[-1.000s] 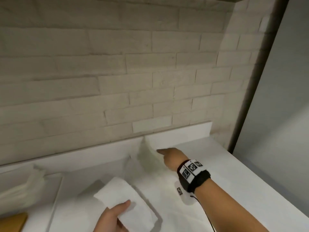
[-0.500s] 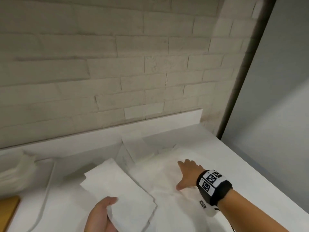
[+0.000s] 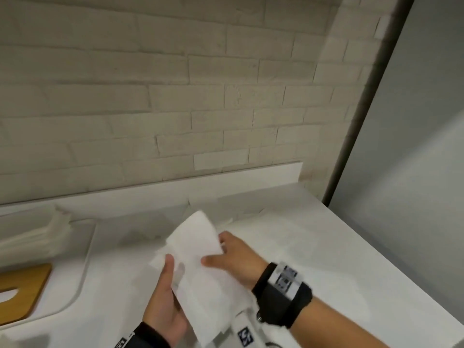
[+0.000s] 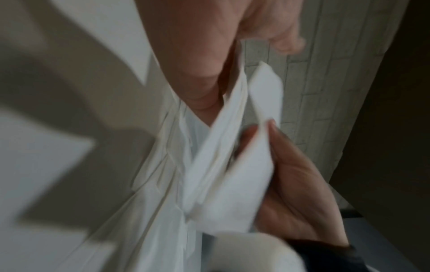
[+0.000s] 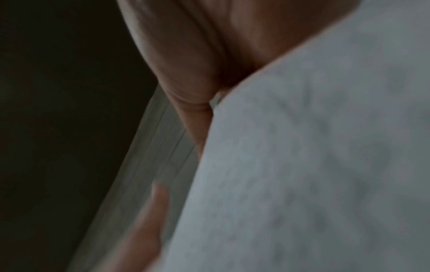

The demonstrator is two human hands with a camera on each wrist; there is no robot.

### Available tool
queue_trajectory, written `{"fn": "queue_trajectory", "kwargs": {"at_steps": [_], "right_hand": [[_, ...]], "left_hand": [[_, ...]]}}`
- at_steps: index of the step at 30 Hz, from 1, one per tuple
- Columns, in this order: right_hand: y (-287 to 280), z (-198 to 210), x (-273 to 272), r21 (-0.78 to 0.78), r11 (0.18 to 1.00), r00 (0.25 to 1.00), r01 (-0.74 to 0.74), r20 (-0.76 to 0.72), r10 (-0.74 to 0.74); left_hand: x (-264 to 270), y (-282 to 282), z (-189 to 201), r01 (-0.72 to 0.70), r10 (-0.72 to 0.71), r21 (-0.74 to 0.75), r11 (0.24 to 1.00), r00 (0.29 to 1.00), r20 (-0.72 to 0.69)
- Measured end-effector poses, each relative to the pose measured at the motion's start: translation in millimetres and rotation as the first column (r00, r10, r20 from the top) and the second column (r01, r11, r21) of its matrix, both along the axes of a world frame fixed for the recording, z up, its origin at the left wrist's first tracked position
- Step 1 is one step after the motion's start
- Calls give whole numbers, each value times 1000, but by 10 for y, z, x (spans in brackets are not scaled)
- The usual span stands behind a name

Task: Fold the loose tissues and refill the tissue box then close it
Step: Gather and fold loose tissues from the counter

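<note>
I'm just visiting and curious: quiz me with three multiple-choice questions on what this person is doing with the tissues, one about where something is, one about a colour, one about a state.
1. Where does the wooden lid lie?
A. at the far left of the counter
B. against the right wall
C. on top of the held tissue

2. What colour is the folded tissue being held?
A. pink
B. white
C. blue

3. How is the folded tissue held?
A. lying flat, untouched
B. by one hand only
C. by both hands, raised off the counter

Answers:
1. A, the head view shows the tan wood piece at the left edge on the counter.
2. B, it shows plain white in the head and left wrist views.
3. C, the left hand and the right hand each have a thumb on it.
</note>
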State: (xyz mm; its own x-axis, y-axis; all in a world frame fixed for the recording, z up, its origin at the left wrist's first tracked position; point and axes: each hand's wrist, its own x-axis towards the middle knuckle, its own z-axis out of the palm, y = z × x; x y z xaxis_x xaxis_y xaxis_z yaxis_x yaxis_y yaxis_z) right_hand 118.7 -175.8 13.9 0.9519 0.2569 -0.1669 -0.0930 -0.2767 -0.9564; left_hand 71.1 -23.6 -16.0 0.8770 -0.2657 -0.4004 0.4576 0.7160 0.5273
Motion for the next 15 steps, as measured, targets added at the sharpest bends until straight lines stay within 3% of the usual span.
{"fn": "queue_trajectory", "kwargs": {"at_steps": [2, 4, 5, 7, 9, 12, 15], "right_hand": [[152, -129, -155, -206, 969, 988, 139, 94, -122], [180, -169, -283, -216, 948, 964, 234, 180, -197], [160, -174, -330, -151, 958, 961, 245, 172, -219], [123, -126, -406, 129, 969, 972, 212, 77, -223], [116, -80, -475, 375, 907, 975, 193, 31, -220], [221, -53, -559, 449, 867, 948, 216, 117, -297], [366, -118, -595, 448, 845, 922, 292, 105, -374]], "left_hand": [[-59, 16, -21, -45, 34, 144, 989, 997, 76], [-86, 63, 2, -126, 71, 317, 940, 981, 179], [-108, 76, 56, -163, 66, 403, 901, 968, 244], [-146, 97, 189, -249, 39, 523, 815, 925, 378], [-180, 123, 316, -324, 26, 554, 767, 878, 478], [-206, 160, 415, -408, 27, 559, 722, 824, 566], [-200, 182, 341, -483, 48, 597, 641, 801, 597]]}}
